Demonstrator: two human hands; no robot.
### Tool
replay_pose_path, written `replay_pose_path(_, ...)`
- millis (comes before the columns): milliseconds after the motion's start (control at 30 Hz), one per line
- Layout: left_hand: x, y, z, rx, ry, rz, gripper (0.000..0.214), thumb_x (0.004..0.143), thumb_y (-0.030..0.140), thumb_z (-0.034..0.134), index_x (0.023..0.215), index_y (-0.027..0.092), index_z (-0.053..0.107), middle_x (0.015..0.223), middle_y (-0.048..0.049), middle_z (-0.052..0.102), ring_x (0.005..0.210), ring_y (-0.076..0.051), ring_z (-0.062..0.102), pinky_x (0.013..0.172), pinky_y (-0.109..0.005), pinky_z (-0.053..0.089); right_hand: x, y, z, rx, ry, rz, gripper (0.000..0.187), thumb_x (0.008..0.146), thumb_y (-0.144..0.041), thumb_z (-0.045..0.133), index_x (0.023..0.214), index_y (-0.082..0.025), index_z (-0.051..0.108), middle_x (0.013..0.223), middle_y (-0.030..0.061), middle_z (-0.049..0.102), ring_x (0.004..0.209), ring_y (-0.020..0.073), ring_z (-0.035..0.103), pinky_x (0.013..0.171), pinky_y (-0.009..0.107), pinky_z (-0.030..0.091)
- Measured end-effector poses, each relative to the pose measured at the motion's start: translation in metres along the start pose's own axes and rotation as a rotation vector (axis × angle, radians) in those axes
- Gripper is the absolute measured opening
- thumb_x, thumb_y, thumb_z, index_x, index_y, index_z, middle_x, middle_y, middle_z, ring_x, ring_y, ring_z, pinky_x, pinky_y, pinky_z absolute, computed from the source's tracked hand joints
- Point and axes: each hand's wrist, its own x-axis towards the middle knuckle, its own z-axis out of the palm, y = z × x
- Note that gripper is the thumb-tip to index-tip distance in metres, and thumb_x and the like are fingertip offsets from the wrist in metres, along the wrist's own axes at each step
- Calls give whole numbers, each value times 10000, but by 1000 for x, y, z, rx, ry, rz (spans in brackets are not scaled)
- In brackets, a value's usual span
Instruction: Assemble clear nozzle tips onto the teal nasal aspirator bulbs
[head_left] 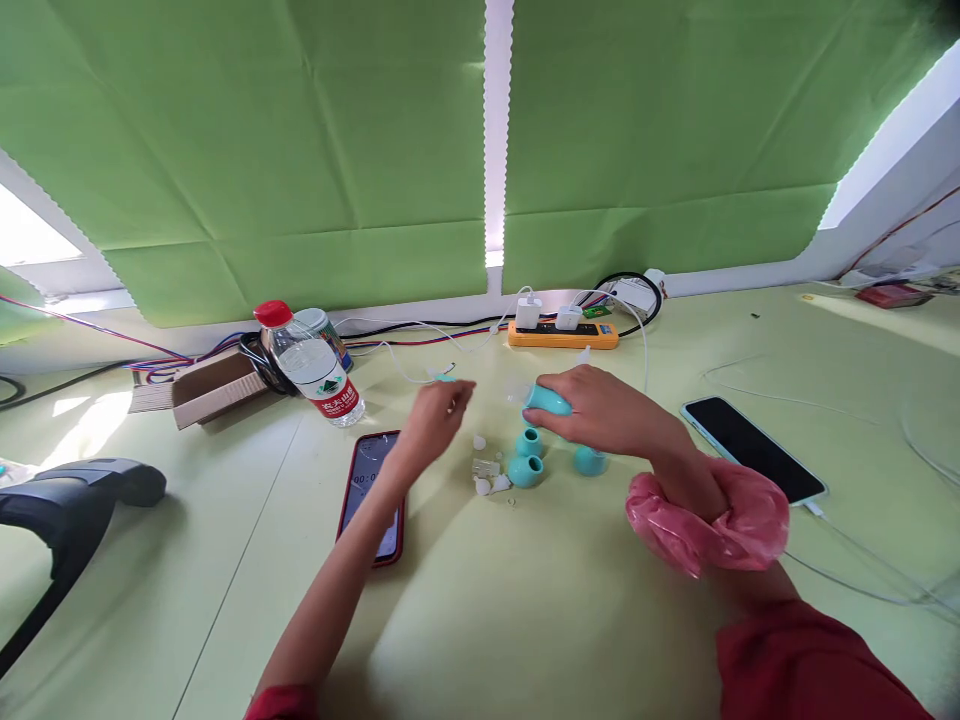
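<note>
My right hand (592,402) is wrapped round a small teal bottle (550,400), which lies tilted with one end pointing left. A clear, blurry piece (516,389) shows at that end. To the left, my left hand (439,415) has its fingers curled together; what they hold, if anything, is hidden. Just behind it a bit of teal and white (444,377) peeks out. Below my right hand stand two round teal bottles with open necks, the nearer one (525,471) and the farther one (529,442). Another teal piece (589,460) sits under my right wrist.
Small white and clear parts (486,470) lie between my hands. A phone with a timer (367,480) is under my left forearm; another phone (754,448) charges at right. Behind are a water bottle (319,375), a cardboard box (217,385) and an orange power strip (562,336).
</note>
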Motion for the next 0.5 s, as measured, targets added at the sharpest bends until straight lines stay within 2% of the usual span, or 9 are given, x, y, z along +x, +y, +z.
replay_pose_path(67,-7,6,-20,-191,205,-49,403,895,272,188,942,130,562,667,-30,605,549,-111,503,573,-220,384,3,-9,6,4,-23,-23,266,790,-361,424,604,-171,428,545,8,469,525,128,416,483,238,246)
replay_pose_path(133,-13,17,-27,-202,243,-7,437,882,334,219,684,140,556,561,-19,549,494,-108,463,514,-220,336,6,-19,13,48,-46,-65,247,801,-336,424,633,-161,466,567,22,500,537,132,444,490,239,257)
replay_pose_path(200,-16,27,-23,-130,228,15,452,859,341,260,486,159,439,445,0,433,426,-100,383,469,-238,262,8,-26,20,106,-68,-122,239,812,-308,424,645,-151,490,584,28,518,535,126,453,508,240,276)
replay_pose_path(267,-17,32,-15,-136,237,-3,465,843,323,265,404,175,300,387,24,297,378,-82,278,450,-253,200,10,-27,24,177,-96,-201,233,817,-289,427,646,-146,498,588,19,514,520,111,440,519,236,291)
replay_pose_path(333,-15,31,-8,-279,208,-31,470,832,330,273,390,180,228,380,41,222,368,-66,213,436,-249,180,11,-23,25,268,-135,-299,221,816,-291,434,657,-150,495,584,-4,491,512,98,421,520,227,301)
replay_pose_path(500,-6,17,-5,-791,-5,-104,483,824,432,261,409,183,265,371,48,251,356,-57,241,402,-216,236,13,-8,13,492,-256,-483,199,808,-330,463,697,-165,462,551,-59,366,499,71,348,507,202,302)
